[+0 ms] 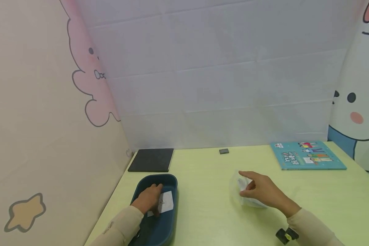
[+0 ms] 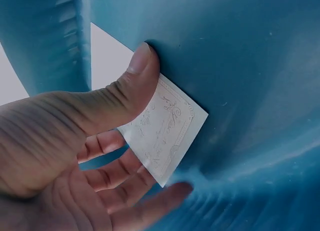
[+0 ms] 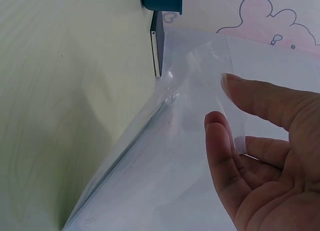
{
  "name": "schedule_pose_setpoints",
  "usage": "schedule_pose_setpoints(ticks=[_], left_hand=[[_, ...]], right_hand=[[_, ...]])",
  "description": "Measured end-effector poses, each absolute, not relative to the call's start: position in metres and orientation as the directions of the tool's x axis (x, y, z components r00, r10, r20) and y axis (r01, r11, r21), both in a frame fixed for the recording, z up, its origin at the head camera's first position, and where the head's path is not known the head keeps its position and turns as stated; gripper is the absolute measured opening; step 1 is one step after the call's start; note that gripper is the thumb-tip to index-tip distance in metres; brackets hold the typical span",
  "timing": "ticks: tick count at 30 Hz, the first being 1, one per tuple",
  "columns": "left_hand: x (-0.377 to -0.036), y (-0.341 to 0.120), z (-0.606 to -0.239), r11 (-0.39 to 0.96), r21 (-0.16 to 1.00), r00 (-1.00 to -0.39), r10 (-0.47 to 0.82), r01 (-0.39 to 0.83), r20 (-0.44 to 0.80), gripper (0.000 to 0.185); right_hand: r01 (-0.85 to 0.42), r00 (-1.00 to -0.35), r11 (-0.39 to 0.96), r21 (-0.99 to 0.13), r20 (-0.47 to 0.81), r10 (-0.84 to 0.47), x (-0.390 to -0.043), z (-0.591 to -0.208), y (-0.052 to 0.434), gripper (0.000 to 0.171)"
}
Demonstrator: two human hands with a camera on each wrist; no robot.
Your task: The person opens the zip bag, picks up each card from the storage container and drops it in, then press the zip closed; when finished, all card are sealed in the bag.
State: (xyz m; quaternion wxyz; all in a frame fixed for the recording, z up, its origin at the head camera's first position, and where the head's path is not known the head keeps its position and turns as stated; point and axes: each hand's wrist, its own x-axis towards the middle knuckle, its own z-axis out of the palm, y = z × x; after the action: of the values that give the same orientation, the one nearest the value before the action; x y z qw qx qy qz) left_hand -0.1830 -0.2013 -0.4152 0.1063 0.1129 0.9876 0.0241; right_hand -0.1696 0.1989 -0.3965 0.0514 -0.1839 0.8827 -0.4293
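My left hand (image 1: 153, 200) is inside a dark blue tray (image 1: 160, 229) at the table's left front. Its thumb and fingers (image 2: 135, 106) pinch a white card with ornate print (image 2: 167, 133) against the tray's blue floor (image 2: 250, 66). My right hand (image 1: 249, 187) is over the middle of the table and holds a clear plastic bag (image 1: 244, 196). In the right wrist view the thumb and fingers of that hand (image 3: 222, 101) curl on the bag's thin film (image 3: 170, 161), which stands up off the green table (image 3: 60, 91).
A black flat pad (image 1: 152, 160) lies behind the tray by the left wall. A small grey block (image 1: 223, 151) sits near the back wall. A teal picture book (image 1: 307, 155) lies at the far right. Cartoon-printed walls close in the left, back and right sides.
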Motion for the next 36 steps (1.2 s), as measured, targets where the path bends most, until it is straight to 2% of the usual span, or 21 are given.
schedule_pose_setpoints(ticks=[6, 11, 16, 18, 24, 29, 36], left_hand=[[-0.183, -0.203, -0.416, 0.975, 0.108, -0.952, 0.214, 0.194, -0.22, 0.079], [-0.181, -0.201, -0.41, 0.98, 0.106, -0.952, 0.188, 0.167, -0.242, 0.058], [-0.177, -0.204, -0.409, 0.97, 0.076, -0.951, 0.243, 0.233, -0.193, 0.044], [-0.178, -0.206, -0.411, 0.968, 0.066, -0.953, 0.25, 0.242, -0.173, 0.044], [-0.179, -0.213, -0.414, 0.969, 0.065, -0.959, 0.246, 0.239, -0.142, 0.063], [-0.183, -0.215, -0.396, 0.963, 0.127, -0.962, 0.252, 0.238, -0.109, 0.062], [-0.194, -0.205, -0.372, 0.962, 0.121, -0.963, 0.256, 0.245, -0.087, 0.071]], right_hand=[[-0.279, -0.923, 0.551, -0.787, 0.061, -0.381, -0.169, -0.397, 0.199, 0.073], [-0.281, -0.923, 0.549, -0.787, 0.067, -0.378, -0.169, -0.397, 0.199, 0.072], [-0.28, -0.927, 0.554, -0.784, 0.07, -0.369, -0.169, -0.398, 0.199, 0.072], [-0.282, -0.926, 0.555, -0.783, 0.071, -0.37, -0.169, -0.399, 0.199, 0.072], [-0.273, -0.927, 0.552, -0.788, 0.06, -0.371, -0.168, -0.4, 0.198, 0.072], [-0.289, -0.922, 0.551, -0.783, 0.073, -0.38, -0.168, -0.399, 0.198, 0.073], [-0.297, -0.92, 0.551, -0.78, 0.08, -0.383, -0.169, -0.398, 0.197, 0.071]])
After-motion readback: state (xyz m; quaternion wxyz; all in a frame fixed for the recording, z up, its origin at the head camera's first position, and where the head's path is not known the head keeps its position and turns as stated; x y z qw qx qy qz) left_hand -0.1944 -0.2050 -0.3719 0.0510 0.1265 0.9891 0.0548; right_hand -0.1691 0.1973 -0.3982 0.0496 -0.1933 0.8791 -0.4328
